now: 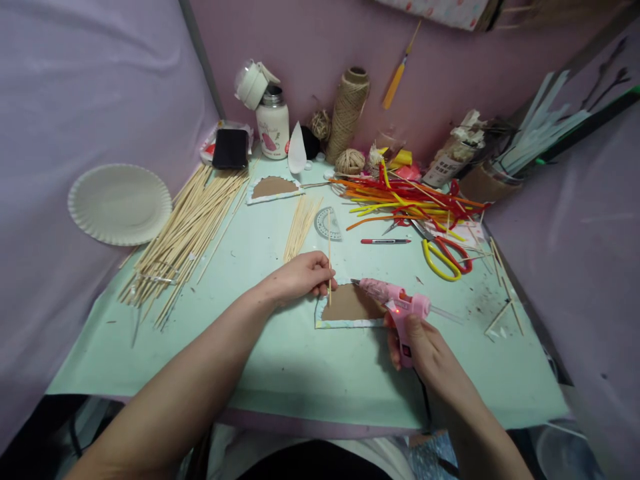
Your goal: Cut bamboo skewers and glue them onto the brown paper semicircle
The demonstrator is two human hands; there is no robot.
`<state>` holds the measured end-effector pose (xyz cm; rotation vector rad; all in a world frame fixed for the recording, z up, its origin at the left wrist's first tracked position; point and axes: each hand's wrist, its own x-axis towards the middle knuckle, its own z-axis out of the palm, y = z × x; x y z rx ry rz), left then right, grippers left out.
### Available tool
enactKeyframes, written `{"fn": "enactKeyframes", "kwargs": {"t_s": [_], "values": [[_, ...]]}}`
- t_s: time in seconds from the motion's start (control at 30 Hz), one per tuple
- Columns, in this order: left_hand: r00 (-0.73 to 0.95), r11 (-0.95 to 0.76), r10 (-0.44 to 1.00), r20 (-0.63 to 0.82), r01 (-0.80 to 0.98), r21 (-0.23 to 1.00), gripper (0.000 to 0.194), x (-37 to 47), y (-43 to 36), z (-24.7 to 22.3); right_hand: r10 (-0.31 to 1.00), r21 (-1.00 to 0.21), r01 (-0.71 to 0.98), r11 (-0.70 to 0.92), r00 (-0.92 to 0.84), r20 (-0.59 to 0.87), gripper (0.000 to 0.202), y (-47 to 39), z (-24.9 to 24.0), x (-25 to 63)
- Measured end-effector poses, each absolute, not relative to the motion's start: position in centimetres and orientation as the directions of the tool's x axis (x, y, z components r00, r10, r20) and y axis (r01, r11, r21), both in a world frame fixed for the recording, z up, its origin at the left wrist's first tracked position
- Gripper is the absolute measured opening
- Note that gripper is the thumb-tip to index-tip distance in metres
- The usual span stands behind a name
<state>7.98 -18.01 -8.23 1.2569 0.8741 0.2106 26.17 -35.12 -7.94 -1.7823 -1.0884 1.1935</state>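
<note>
My left hand (313, 275) pinches a thin wooden stick (330, 250) that stands nearly upright in the view, its lower end over a half-round cardboard piece (353, 303) with a pale patterned border. In my right hand (417, 340) is a pink hot glue gun (395, 299), gripped by its handle. A small red light glows on the gun, and a clear glue stick juts from its back. The nozzle points left, at the curved top border of the cardboard, close to my left hand. Whether the nozzle touches the border I cannot tell.
A protractor (327, 224) and short sticks (301, 230) lie beyond my left hand. A large stick pile (190, 227) and a paper plate (120, 204) are left. Scissors (443, 257), a red pen (386, 241) and pipe cleaners (400, 200) lie right. A second half-round piece (274, 189) sits behind.
</note>
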Motion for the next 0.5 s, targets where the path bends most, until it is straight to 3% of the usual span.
{"fn": "enactKeyframes", "kwargs": {"t_s": [0.5], "values": [[0.661, 0.329, 0.596, -0.457, 0.319, 0.889, 0.013, 8.09, -18.02, -8.49, 0.909, -0.88, 0.25, -0.404, 0.221, -0.355, 0.056, -35.45, -7.77, 26.07]]}}
